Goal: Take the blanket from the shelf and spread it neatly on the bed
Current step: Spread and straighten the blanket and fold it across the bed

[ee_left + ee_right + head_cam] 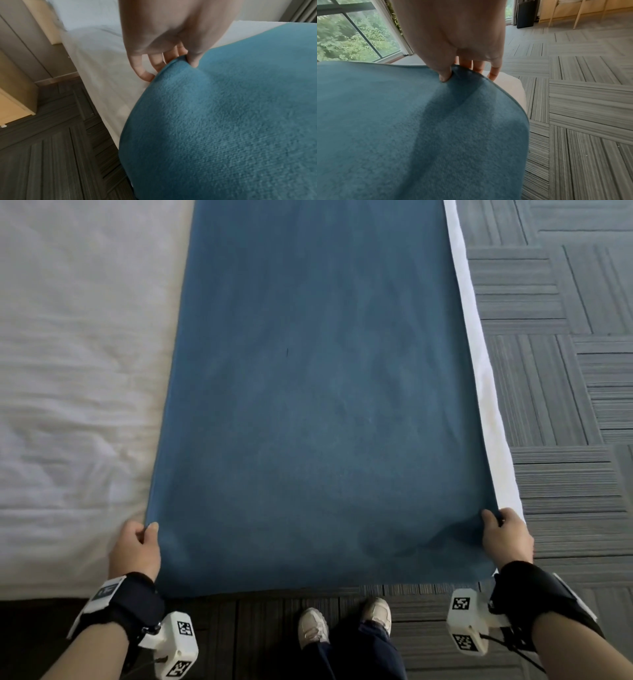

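Observation:
A blue blanket [315, 392] lies in a long flat strip along the right side of the white bed [78, 371]; its near end hangs over the bed's foot. My left hand [138, 546] pinches the blanket's left edge [173, 65] between thumb and fingers. My right hand [507, 537] pinches the right edge [458, 73] the same way, at the bed's near right corner. The blanket [223, 121] [402, 128] fills most of both wrist views. A narrow band of white sheet [476, 344] shows beyond the blanket's right edge.
Grey striped carpet tiles [565, 371] cover the floor to the right and in front of the bed. My two feet in light shoes [313, 628] stand at the foot of the bed. A wooden cabinet [18, 94] stands left; window [351, 33] and chair legs [578, 16] lie beyond.

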Action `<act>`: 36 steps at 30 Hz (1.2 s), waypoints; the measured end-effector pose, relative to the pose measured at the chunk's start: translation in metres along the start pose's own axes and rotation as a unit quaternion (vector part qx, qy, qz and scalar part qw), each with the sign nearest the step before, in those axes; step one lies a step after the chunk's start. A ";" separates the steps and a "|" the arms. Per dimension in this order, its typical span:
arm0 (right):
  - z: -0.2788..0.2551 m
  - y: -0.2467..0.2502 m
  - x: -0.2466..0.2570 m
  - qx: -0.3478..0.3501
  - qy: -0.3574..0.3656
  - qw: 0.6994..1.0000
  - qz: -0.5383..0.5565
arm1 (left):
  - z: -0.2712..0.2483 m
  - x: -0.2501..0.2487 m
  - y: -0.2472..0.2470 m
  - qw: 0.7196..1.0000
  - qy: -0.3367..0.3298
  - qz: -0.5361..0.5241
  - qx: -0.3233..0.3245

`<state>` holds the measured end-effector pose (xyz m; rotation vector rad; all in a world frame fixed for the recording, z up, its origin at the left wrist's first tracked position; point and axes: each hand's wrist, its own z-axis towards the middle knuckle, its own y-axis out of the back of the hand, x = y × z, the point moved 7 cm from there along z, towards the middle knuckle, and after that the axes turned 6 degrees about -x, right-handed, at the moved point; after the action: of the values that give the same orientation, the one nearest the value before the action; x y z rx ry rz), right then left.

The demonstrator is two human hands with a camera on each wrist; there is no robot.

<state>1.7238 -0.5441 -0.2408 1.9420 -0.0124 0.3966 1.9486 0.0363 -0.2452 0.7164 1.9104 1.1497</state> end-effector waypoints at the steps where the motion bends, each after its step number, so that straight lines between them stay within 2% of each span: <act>1: 0.000 -0.001 0.000 0.005 -0.002 1.000 -0.004 | 0.000 0.000 -0.001 1.000 0.002 0.004 0.003; 5: 0.005 -0.001 0.011 0.040 0.001 0.999 -0.019 | 0.006 -0.009 -0.001 0.998 0.001 0.035 0.042; 9: 0.017 0.002 0.043 0.040 0.015 0.999 0.009 | 0.023 -0.040 0.000 0.997 -0.013 0.044 0.067; 14: 0.042 -0.002 0.093 0.030 0.040 0.998 0.033 | 0.052 -0.091 0.001 0.998 -0.047 0.041 0.022; 17: 0.055 0.002 0.097 0.005 0.041 0.998 0.040 | 0.056 -0.089 0.007 0.997 -0.016 0.070 0.009; 22: 0.065 0.008 0.107 -0.016 0.047 0.999 -0.016 | 0.049 -0.103 0.013 0.993 0.014 0.116 -0.002; 25: 0.066 0.010 0.158 -0.037 0.127 0.990 -0.046 | 0.048 -0.137 0.015 0.990 0.013 0.137 -0.018; 27: 0.064 0.003 0.204 -0.032 0.212 0.974 -0.073 | 0.045 -0.175 0.008 0.990 -0.048 0.130 -0.020; 30: 0.051 -0.023 0.274 -0.008 0.339 0.933 -0.122 | 0.043 -0.245 -0.016 0.969 -0.201 0.140 -0.008; 33: 0.033 -0.055 0.330 0.003 0.435 0.888 -0.150 | 0.039 -0.312 -0.052 0.924 -0.344 0.168 0.010; 36: 0.011 -0.089 0.361 0.026 0.492 0.854 -0.168 | 0.022 -0.365 -0.100 0.860 -0.464 0.205 0.057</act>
<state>2.0845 -0.4554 -0.2229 1.5452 0.9955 1.1093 2.1564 -0.2796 -0.2206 1.4714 1.0162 0.6910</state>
